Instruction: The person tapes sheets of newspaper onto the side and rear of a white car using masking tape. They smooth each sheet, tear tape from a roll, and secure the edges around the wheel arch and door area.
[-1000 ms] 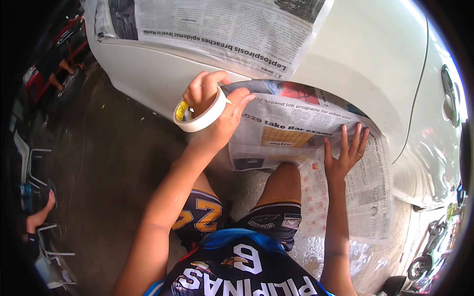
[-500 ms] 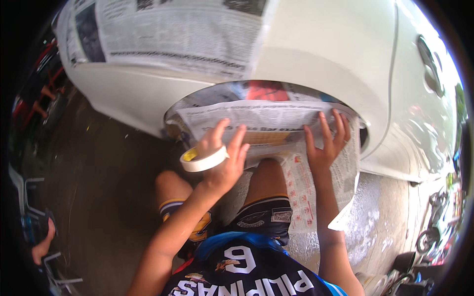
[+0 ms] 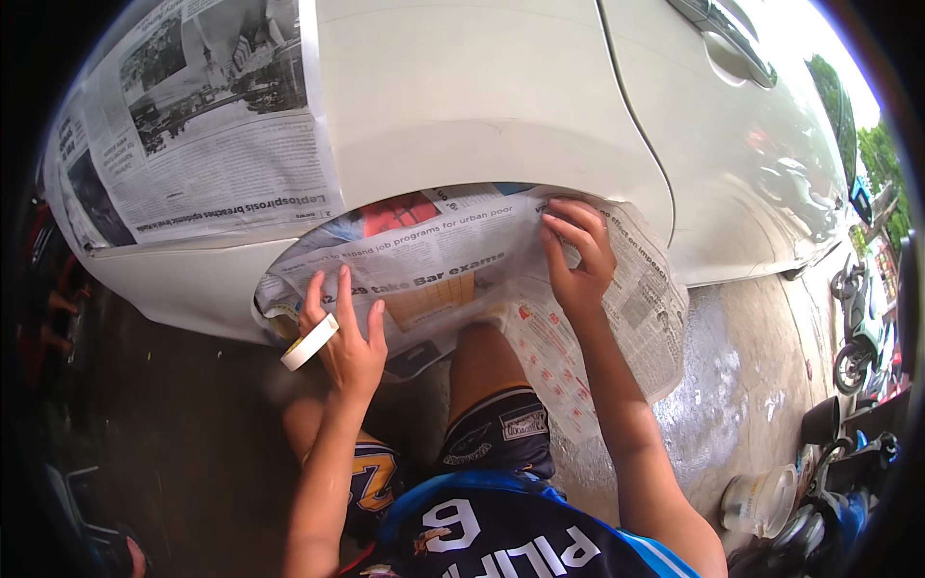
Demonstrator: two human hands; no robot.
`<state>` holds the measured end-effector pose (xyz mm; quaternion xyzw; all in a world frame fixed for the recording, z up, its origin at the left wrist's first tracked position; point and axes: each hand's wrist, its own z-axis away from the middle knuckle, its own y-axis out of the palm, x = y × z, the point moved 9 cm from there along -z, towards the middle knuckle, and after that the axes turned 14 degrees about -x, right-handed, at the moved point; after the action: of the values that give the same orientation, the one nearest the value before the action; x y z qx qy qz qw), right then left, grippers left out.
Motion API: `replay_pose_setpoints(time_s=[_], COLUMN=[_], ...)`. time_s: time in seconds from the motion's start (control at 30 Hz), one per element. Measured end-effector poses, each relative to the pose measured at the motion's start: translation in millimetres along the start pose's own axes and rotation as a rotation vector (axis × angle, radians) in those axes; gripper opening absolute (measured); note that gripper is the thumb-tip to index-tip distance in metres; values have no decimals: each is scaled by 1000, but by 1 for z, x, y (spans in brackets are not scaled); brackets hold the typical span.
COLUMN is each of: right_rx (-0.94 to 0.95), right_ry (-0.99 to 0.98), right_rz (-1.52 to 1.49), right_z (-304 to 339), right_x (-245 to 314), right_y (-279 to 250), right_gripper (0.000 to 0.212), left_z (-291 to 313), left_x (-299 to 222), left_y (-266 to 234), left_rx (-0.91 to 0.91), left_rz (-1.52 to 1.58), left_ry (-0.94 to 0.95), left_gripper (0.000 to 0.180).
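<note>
A sheet of newspaper point(image 3: 438, 252) is spread across the wheel arch of a cream-white car point(image 3: 472, 106). My left hand point(image 3: 355, 358) carries a roll of masking tape point(image 3: 310, 343) looped on its fingers, and its outstretched fingertips rest on the sheet's left part. At the upper right of the arch, my right hand point(image 3: 583, 258) lies against the paper with fingers extended, near the arch edge. Another newspaper sheet point(image 3: 641, 318) hangs from the arch's right side, partly behind my right forearm. More paper shows behind the upper sheet; the wheel itself is hidden.
Newspaper point(image 3: 226, 144) covers the car panel at the upper left. A door with a handle point(image 3: 732, 48) is at the upper right. On the right stand a translucent bucket point(image 3: 761, 501) and motorcycles point(image 3: 853, 361). My knees are just below the arch.
The view has shifted, showing more of the car's side. My right hand has moved up toward the arch edge. My left hand, with the tape roll, now touches the sheet's left part.
</note>
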<state>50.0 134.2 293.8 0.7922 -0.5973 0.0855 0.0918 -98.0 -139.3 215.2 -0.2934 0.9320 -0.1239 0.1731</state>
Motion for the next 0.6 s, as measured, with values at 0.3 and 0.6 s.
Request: replay_pose_setpoints(time_s=[0.3,0.6], right_rx=[200,652], right_ry=[72,198], right_rz=[-110,-264], right_z=[-1,-1], right_x=[7,24], right_y=[12,16], right_gripper=[21,22], left_z=[15,7], left_x=[-112,-141], left_y=[-27,43], left_rx=[385,802], left_rz=[937,1428], left_ry=[-119,-648], left_gripper=[38,83])
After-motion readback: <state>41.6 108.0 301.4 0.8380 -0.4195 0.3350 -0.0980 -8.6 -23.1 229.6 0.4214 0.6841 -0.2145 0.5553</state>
